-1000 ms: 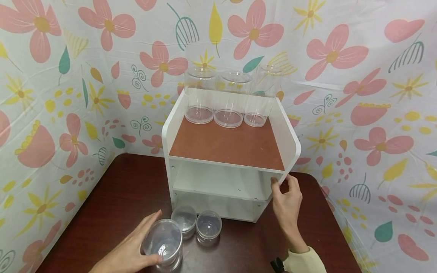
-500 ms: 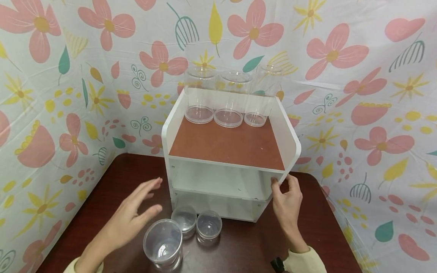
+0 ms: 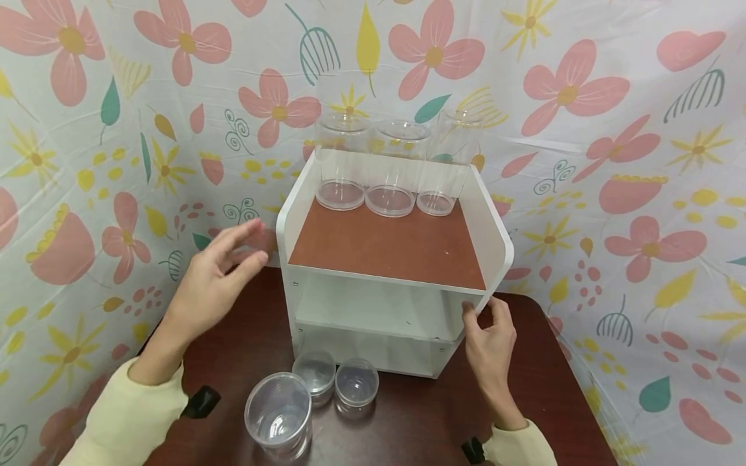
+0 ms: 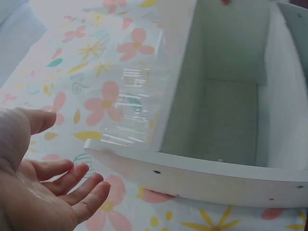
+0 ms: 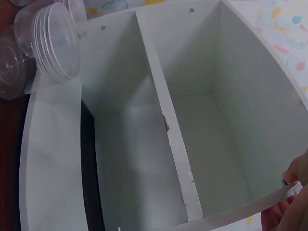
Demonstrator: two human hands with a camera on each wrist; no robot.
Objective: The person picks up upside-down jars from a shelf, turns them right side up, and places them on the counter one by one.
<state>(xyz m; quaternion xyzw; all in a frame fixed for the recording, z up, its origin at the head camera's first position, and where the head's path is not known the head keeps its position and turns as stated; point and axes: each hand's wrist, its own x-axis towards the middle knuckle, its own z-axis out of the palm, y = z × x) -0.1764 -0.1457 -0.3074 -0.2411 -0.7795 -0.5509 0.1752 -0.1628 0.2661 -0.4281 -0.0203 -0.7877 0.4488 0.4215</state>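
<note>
My left hand (image 3: 210, 291) is raised in the air beside the upper left panel of a white shelf unit (image 3: 379, 249) with a brown top. Its fingers are loosely bent and hold nothing; the left wrist view shows the bare palm (image 4: 38, 197). With thumb and fingers, my right hand (image 3: 492, 353) grips the front edge of the unit's right panel, also seen in the right wrist view around the panel edge (image 5: 250, 214). Three tall clear jars (image 3: 390, 202) stand along the back of the top. A larger clear jar (image 3: 280, 414) stands on the table in front.
Two smaller clear jars (image 3: 315, 378) stand beside the larger one, close against the unit's lower front. Two bare compartments (image 5: 139, 159) open toward the front. A dark reddish table (image 3: 408, 427) carries everything, and a flower-patterned sheet (image 3: 583, 162) hangs behind.
My left hand let go of the larger clear jar, then rose up and away toward the shelf's upper left. The jars stayed put, and my right hand kept its grip on the panel.
</note>
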